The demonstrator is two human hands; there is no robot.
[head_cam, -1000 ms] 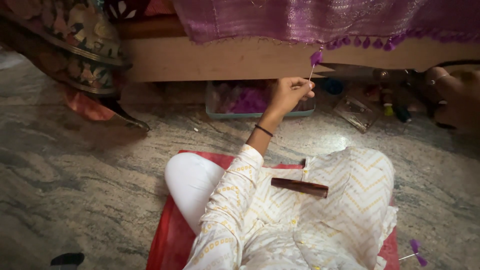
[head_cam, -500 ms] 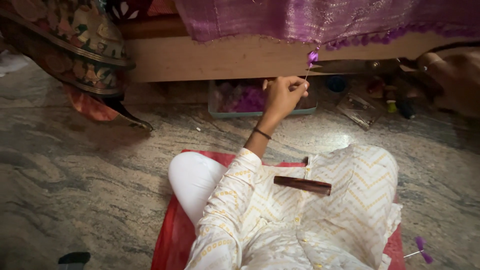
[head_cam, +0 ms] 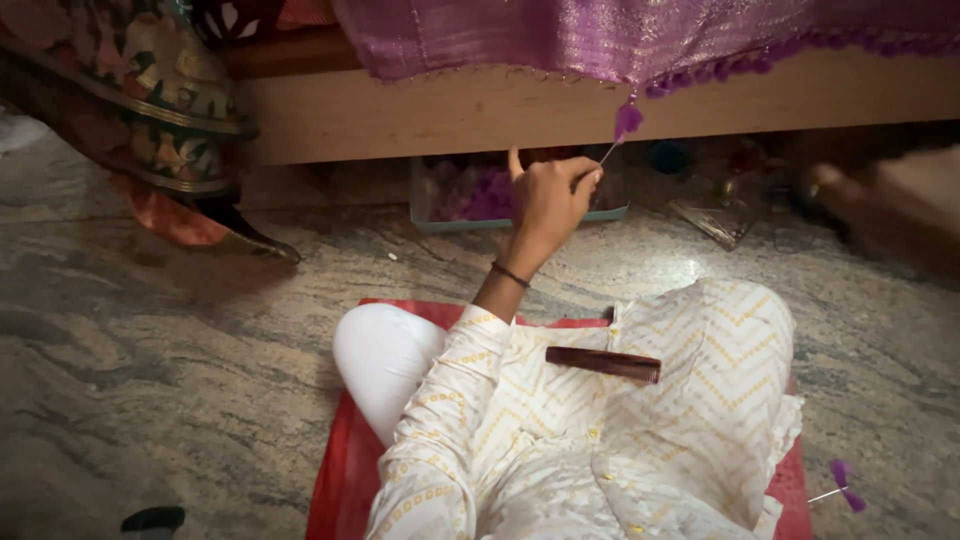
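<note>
While the left hand [head_cam: 548, 198] pinches a thin needle [head_cam: 606, 152] under the purple tassel [head_cam: 628, 119], a clear tray [head_cam: 470, 195] sits behind it. A brown comb [head_cam: 603, 363] lies on the lap below. The right hand [head_cam: 900, 205] is blurred, its grip unreadable.

Left hand [head_cam: 548, 198] raised, pinching thin needle [head_cam: 606, 154] at purple tassel [head_cam: 628, 120] on cloth hem; brown comb [head_cam: 603, 363] on lap.
</note>
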